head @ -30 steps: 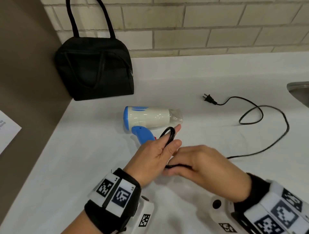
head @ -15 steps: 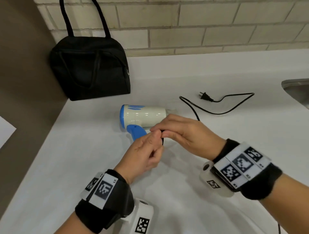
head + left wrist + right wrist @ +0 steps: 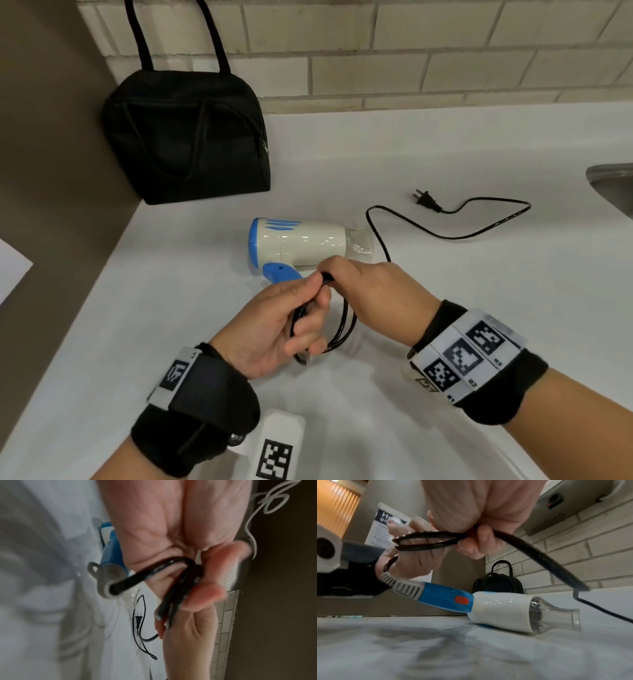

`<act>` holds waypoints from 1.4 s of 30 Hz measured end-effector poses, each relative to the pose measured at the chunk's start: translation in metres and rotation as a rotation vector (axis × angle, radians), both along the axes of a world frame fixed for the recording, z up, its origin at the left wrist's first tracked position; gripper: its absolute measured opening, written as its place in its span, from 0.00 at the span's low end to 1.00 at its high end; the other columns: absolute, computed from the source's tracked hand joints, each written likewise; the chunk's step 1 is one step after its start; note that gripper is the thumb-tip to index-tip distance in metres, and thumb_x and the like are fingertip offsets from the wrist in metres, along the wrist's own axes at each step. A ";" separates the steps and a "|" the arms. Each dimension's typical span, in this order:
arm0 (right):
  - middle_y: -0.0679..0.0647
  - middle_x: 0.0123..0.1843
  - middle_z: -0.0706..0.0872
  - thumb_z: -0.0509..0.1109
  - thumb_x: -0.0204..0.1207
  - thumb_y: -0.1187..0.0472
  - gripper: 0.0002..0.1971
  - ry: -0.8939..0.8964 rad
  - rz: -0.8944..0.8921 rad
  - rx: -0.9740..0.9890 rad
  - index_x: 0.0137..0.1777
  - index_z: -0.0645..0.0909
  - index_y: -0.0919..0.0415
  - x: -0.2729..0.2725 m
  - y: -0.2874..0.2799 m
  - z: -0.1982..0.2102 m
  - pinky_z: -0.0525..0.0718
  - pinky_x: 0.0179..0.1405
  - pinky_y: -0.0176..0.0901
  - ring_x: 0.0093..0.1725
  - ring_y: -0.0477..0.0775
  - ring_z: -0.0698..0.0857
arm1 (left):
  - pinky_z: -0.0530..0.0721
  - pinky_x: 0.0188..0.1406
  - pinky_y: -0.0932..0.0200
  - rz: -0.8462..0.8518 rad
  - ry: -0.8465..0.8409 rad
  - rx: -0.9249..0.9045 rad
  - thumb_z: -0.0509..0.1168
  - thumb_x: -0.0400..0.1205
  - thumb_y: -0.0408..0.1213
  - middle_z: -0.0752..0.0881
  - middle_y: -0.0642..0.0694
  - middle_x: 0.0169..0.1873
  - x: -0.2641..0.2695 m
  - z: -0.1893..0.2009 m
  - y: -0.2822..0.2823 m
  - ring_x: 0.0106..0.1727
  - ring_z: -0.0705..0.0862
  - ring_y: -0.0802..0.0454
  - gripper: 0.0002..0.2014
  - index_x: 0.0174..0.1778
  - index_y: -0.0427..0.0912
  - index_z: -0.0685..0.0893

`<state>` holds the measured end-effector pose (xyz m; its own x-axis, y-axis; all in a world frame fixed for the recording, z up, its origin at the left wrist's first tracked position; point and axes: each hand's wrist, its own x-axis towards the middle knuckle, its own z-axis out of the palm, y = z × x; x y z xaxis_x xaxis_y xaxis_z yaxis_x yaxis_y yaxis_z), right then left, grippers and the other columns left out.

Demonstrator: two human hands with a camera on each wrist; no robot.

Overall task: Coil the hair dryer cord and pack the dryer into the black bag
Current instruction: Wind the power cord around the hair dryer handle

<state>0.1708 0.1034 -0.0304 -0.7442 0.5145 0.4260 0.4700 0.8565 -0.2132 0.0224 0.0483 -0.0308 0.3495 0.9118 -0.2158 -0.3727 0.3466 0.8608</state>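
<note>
A white and blue hair dryer point(image 3: 301, 241) point(image 3: 498, 609) lies on its side on the white counter point(image 3: 445, 308), its clear nozzle to the right. Its black cord point(image 3: 452, 236) trails right to the plug point(image 3: 426, 200) point(image 3: 138, 620). My left hand point(image 3: 291, 325) point(image 3: 202, 585) grips a small bundle of cord loops point(image 3: 339, 329) point(image 3: 173, 592) just in front of the blue handle. My right hand point(image 3: 356, 287) point(image 3: 476, 542) pinches the cord at the top of that bundle. The black bag point(image 3: 186, 137) point(image 3: 498, 582) stands closed at the back left against the wall.
A brown side wall point(image 3: 51, 171) borders the counter on the left. A metal sink point(image 3: 613, 185) shows at the right edge. A brick wall point(image 3: 411, 51) runs behind. A grey wall-mounted unit point(image 3: 573, 504) hangs above the counter.
My right hand swept the cord up to the left hand, adding a loop to the bundle. The loose cord on the counter has grown shorter and shifted toward the dryer.
</note>
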 end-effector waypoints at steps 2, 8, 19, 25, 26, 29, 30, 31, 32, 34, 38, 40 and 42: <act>0.52 0.31 0.87 0.52 0.65 0.64 0.13 -0.050 -0.001 0.053 0.50 0.68 0.57 0.001 0.004 -0.002 0.71 0.11 0.33 0.17 0.55 0.79 | 0.70 0.13 0.67 0.006 0.017 -0.027 0.57 0.73 0.48 0.66 0.57 0.09 0.001 0.003 0.000 0.09 0.60 0.63 0.16 0.21 0.48 0.79; 0.45 0.29 0.86 0.60 0.74 0.49 0.13 0.318 -0.027 -0.613 0.44 0.79 0.57 0.001 0.010 0.004 0.80 0.32 0.39 0.29 0.47 0.81 | 0.57 0.10 0.72 0.138 -0.104 -0.018 0.57 0.76 0.48 0.62 0.59 0.10 0.004 0.012 -0.001 0.11 0.53 0.63 0.18 0.19 0.49 0.75; 0.56 0.41 0.89 0.53 0.77 0.49 0.19 0.010 -0.262 -0.183 0.45 0.82 0.60 0.009 0.007 -0.007 0.76 0.34 0.47 0.42 0.63 0.85 | 0.55 0.12 0.68 0.440 0.038 0.224 0.53 0.75 0.51 0.66 0.54 0.13 0.015 0.028 -0.003 0.12 0.57 0.62 0.16 0.28 0.44 0.68; 0.58 0.33 0.87 0.54 0.70 0.61 0.12 -0.038 -0.204 -0.417 0.33 0.77 0.64 -0.011 -0.012 -0.002 0.74 0.31 0.46 0.37 0.59 0.85 | 0.65 0.23 0.76 0.410 0.521 0.648 0.48 0.81 0.47 0.72 0.58 0.18 0.036 0.013 -0.008 0.19 0.68 0.63 0.18 0.29 0.40 0.68; 0.47 0.26 0.85 0.57 0.69 0.66 0.11 0.018 -0.174 -0.511 0.28 0.76 0.62 -0.010 -0.013 -0.001 0.75 0.31 0.37 0.33 0.45 0.84 | 0.66 0.25 0.76 0.411 0.535 0.684 0.47 0.80 0.48 0.73 0.59 0.20 0.037 0.011 -0.009 0.21 0.69 0.63 0.18 0.29 0.41 0.68; 0.35 0.26 0.75 0.59 0.71 0.77 0.14 0.117 -0.063 -0.766 0.31 0.79 0.61 -0.004 -0.023 0.001 0.72 0.32 0.20 0.30 0.28 0.79 | 0.67 0.25 0.78 0.421 0.558 0.743 0.46 0.78 0.49 0.77 0.62 0.20 0.037 0.007 -0.008 0.21 0.72 0.65 0.17 0.32 0.42 0.70; 0.39 0.30 0.78 0.58 0.72 0.77 0.12 0.089 -0.023 -0.789 0.38 0.81 0.66 -0.002 -0.028 0.001 0.73 0.35 0.20 0.33 0.29 0.80 | 0.67 0.24 0.78 0.420 0.570 0.754 0.46 0.78 0.49 0.78 0.63 0.20 0.038 0.006 -0.008 0.20 0.73 0.66 0.17 0.33 0.41 0.71; 0.47 0.35 0.83 0.57 0.72 0.77 0.10 0.083 0.003 -0.775 0.43 0.80 0.71 0.001 -0.031 -0.001 0.73 0.37 0.20 0.37 0.34 0.82 | 0.68 0.24 0.78 0.417 0.589 0.767 0.46 0.78 0.49 0.79 0.63 0.20 0.039 0.005 -0.008 0.20 0.73 0.66 0.17 0.35 0.41 0.72; 0.57 0.39 0.86 0.57 0.72 0.77 0.10 0.095 0.004 -0.741 0.44 0.80 0.73 0.003 -0.033 -0.004 0.73 0.39 0.19 0.41 0.41 0.82 | 0.69 0.24 0.77 0.419 0.619 0.782 0.46 0.78 0.49 0.80 0.64 0.21 0.039 0.004 -0.009 0.21 0.74 0.66 0.16 0.36 0.43 0.73; 0.69 0.41 0.86 0.58 0.70 0.75 0.08 0.134 -0.016 -0.651 0.39 0.79 0.72 0.008 -0.034 -0.004 0.72 0.36 0.18 0.41 0.53 0.79 | 0.73 0.24 0.71 0.431 0.692 0.816 0.47 0.79 0.52 0.80 0.64 0.25 0.040 0.002 -0.009 0.23 0.76 0.63 0.14 0.38 0.51 0.74; 0.45 0.28 0.79 0.55 0.70 0.59 0.07 0.064 -0.065 -0.551 0.32 0.70 0.51 0.015 -0.036 0.003 0.71 0.28 0.40 0.29 0.43 0.77 | 0.74 0.23 0.67 0.466 0.850 0.916 0.41 0.79 0.61 0.80 0.70 0.28 0.044 0.003 -0.009 0.24 0.76 0.68 0.22 0.41 0.51 0.72; 0.41 0.27 0.77 0.53 0.71 0.52 0.08 0.053 -0.070 -0.526 0.31 0.67 0.46 0.016 -0.037 0.005 0.63 0.26 0.31 0.29 0.30 0.75 | 0.75 0.20 0.62 0.510 0.926 0.903 0.38 0.78 0.64 0.77 0.63 0.23 0.045 0.005 -0.010 0.23 0.76 0.63 0.27 0.42 0.46 0.73; 0.33 0.25 0.77 0.51 0.70 0.50 0.06 0.057 -0.056 -0.545 0.33 0.67 0.41 0.014 -0.040 0.007 0.63 0.26 0.29 0.31 0.30 0.75 | 0.79 0.19 0.52 0.552 1.000 0.881 0.36 0.78 0.65 0.80 0.56 0.24 0.046 0.008 -0.011 0.21 0.77 0.56 0.32 0.41 0.41 0.72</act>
